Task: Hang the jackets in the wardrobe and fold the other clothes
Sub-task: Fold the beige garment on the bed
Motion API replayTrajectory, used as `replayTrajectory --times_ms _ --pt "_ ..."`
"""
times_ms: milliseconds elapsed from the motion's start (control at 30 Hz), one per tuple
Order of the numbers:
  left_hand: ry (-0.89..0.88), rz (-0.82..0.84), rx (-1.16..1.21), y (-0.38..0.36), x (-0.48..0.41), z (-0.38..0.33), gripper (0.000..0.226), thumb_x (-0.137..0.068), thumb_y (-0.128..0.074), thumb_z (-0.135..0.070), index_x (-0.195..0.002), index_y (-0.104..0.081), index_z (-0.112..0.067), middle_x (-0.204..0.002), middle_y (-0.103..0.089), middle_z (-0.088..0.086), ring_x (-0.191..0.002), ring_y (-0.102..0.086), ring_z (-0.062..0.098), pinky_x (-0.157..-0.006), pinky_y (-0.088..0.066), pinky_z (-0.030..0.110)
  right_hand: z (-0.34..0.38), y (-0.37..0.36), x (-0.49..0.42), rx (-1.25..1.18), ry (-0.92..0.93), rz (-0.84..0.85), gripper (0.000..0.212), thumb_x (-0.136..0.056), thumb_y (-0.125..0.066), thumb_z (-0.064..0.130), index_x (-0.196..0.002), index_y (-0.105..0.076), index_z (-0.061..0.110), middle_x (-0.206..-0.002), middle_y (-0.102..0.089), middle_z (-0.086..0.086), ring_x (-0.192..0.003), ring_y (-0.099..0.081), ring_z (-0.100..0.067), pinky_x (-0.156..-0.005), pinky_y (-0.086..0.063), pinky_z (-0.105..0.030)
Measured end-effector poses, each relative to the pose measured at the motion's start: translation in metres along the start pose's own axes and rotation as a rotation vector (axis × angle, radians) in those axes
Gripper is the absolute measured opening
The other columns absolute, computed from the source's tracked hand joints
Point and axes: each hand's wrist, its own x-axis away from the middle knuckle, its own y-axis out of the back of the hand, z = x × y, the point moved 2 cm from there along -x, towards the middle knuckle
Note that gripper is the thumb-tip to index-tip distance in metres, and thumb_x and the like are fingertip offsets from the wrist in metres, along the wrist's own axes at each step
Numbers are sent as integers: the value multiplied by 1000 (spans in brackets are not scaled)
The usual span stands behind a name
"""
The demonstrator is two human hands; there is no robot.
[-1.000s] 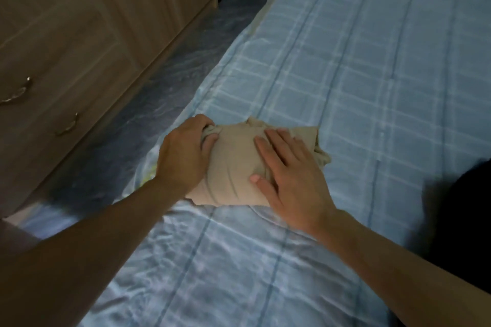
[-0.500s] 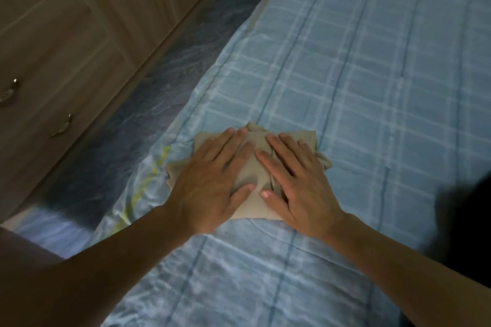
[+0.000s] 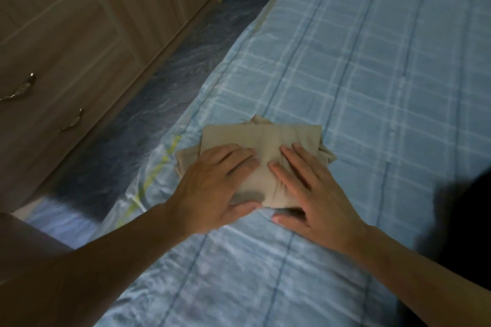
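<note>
A beige garment [image 3: 261,138], folded into a small flat square, lies near the left edge of the bed [image 3: 372,74]. My left hand [image 3: 215,186] lies flat on its near left part with straight fingers. My right hand [image 3: 313,188] lies flat on its near right part, the thumb on the sheet just in front of the fold. Both palms press down and cover the garment's near half. The wooden wardrobe [image 3: 79,34] stands to the left, doors closed.
A blue checked sheet covers the bed. Between bed and wardrobe runs a narrow strip of dark floor [image 3: 164,93]. Two metal drawer handles [image 3: 70,121] show on the wardrobe's lower front. A dark shape [image 3: 467,233] sits at the right edge.
My left hand let go of the garment's left edge and laid flat on top. Both hands then slid toward me over the folded cloth.
</note>
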Motion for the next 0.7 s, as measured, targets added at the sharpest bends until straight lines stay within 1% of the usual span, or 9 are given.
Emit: replayTrajectory --times_ms 100,200,267,300,367,433,500,567,700 --pt "5 127 -56 -4 11 8 84 -75 -67 -46 -149 -41 -14 -156 -38 5 -140 -39 29 -112 -33 48 -2 -1 1 -29 -91 13 92 -79 -70 52 -154 -32 15 -162 -23 -13 -150 -23 -31 -120 -26 -45" --pt "41 184 -127 -5 8 12 96 -61 -80 -30 -148 -41 -15 -154 -40 6 -139 -41 30 -109 -40 49 3 -3 -12 5 -162 -57 91 -70 -78 31 -149 -40 10 -153 -40 -16 -138 -44 -34 -111 -40 -47" --pt "59 109 -128 -2 5 8 88 -57 -86 -16 -138 -52 -12 -142 -53 11 -127 -54 33 -99 -50 48 6 0 -19 45 -178 -110 87 -59 -83 18 -140 -53 7 -141 -54 -18 -124 -57 -37 -99 -49 -46" --pt "69 47 -113 1 5 6 80 -57 -85 -10 -132 -55 -11 -133 -60 13 -117 -60 34 -89 -55 47 6 5 -22 53 -191 -123 84 -56 -85 14 -135 -58 7 -135 -59 -17 -116 -62 -37 -91 -53 -45" --pt "85 -36 -85 12 2 0 71 -57 -82 -4 -123 -56 -12 -114 -66 15 -97 -65 36 -68 -57 46 6 18 -26 49 -234 -101 79 -55 -89 16 -129 -61 13 -127 -64 -10 -104 -67 -36 -77 -57 -43" --pt "110 -43 -93 30 0 -7 73 -54 -82 -8 -120 -52 -16 -106 -65 14 -89 -65 36 -60 -56 43 9 37 -27 28 -247 -75 72 -59 -85 15 -127 -61 17 -122 -63 -6 -95 -67 -36 -71 -57 -42" --pt "145 -44 -125 57 1 -18 72 -55 -85 -12 -120 -53 -17 -106 -64 12 -88 -64 35 -56 -56 42 17 60 -26 -19 -223 -50 66 -63 -79 12 -126 -60 17 -118 -62 -6 -90 -67 -35 -72 -57 -42" --pt "176 -35 -150 90 8 -34 65 -57 -84 -15 -117 -58 -18 -104 -63 7 -87 -64 32 -54 -55 41 30 90 -22 -87 -180 -32 57 -68 -73 17 -124 -61 19 -112 -62 -5 -87 -68 -33 -75 -56 -44" --pt "245 4 -104 182 32 -70 49 -66 -70 -28 -113 -56 -28 -104 -65 -3 -89 -66 25 -62 -54 38 72 171 -10 -221 -89 63 47 -71 -60 32 -117 -65 22 -101 -65 -1 -89 -66 -23 -80 -52 -37"
